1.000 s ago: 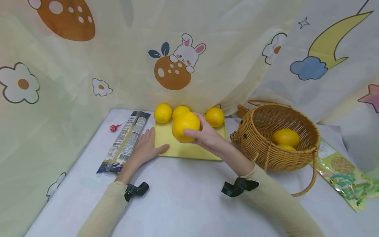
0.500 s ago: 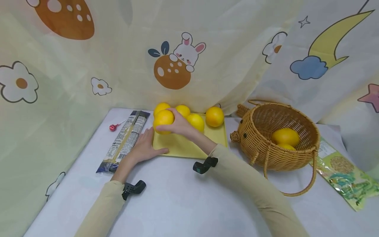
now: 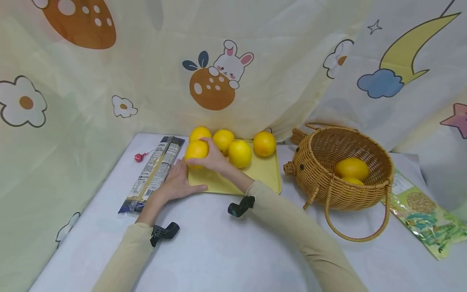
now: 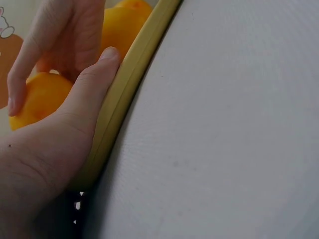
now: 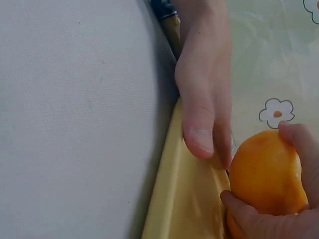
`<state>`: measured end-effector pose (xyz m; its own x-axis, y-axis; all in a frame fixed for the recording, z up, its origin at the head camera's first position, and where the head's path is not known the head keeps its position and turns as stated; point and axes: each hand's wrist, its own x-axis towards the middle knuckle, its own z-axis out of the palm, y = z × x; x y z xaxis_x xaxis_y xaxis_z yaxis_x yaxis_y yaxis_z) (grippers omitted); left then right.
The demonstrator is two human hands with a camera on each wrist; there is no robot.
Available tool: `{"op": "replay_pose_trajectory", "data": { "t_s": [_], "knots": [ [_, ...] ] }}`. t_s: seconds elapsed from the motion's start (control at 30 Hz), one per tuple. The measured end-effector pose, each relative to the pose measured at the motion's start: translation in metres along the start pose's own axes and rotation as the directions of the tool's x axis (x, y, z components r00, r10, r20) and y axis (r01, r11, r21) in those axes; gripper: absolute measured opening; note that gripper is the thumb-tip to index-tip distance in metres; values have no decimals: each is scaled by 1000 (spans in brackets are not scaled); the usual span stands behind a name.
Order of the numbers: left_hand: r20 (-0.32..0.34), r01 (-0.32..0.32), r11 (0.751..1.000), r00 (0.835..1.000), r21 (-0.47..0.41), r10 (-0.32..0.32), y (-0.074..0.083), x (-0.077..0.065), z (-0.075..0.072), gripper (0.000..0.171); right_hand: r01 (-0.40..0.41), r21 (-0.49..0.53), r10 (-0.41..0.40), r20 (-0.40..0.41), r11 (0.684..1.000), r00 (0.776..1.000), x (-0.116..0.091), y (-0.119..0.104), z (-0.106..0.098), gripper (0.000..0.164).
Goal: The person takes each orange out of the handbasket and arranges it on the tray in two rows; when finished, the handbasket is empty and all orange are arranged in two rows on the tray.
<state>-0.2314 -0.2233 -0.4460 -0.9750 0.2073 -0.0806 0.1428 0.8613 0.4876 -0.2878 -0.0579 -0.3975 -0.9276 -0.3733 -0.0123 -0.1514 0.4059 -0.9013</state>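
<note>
In the head view, my right hand (image 3: 215, 158) grips a yellow-orange orange (image 3: 196, 151) at the left side of the yellow tray (image 3: 260, 176). Thumb and fingers curl round this orange (image 5: 266, 172) in the right wrist view; whether it touches the tray's floor I cannot tell. Several other oranges sit on the tray, among them one (image 3: 239, 154) right of the hand and one (image 3: 264, 144) at the far right corner. My left hand (image 3: 178, 184) rests at the tray's front left corner, fingers extended, its thumb (image 4: 94, 79) along the tray's rim in the left wrist view.
Left of the tray lies a long printed packet (image 3: 155, 174), with a red lollipop (image 3: 138, 157) beyond it. On the right stands an animal-shaped wicker basket (image 3: 317, 178) with oranges inside, its handle lying forward. A green packet (image 3: 419, 215) lies partly behind it.
My right hand has carried the orange leftward across the tray and lowered it a little. Another orange now shows where the hand was. The left hand has stayed nearly still.
</note>
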Motion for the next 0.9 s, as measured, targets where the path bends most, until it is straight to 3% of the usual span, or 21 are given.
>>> {"op": "replay_pose_trajectory", "data": {
  "t_s": [0.53,0.9],
  "knots": [
    [107,76,995,991,70,-83,10,-7,-7,129,-31,22,30,27,999,999,1,6,11,90],
    [141,118,983,980,139,-137,16,-9,-10,130,-59,-46,60,2,997,998,-1,4,16,89]
  ]
}}
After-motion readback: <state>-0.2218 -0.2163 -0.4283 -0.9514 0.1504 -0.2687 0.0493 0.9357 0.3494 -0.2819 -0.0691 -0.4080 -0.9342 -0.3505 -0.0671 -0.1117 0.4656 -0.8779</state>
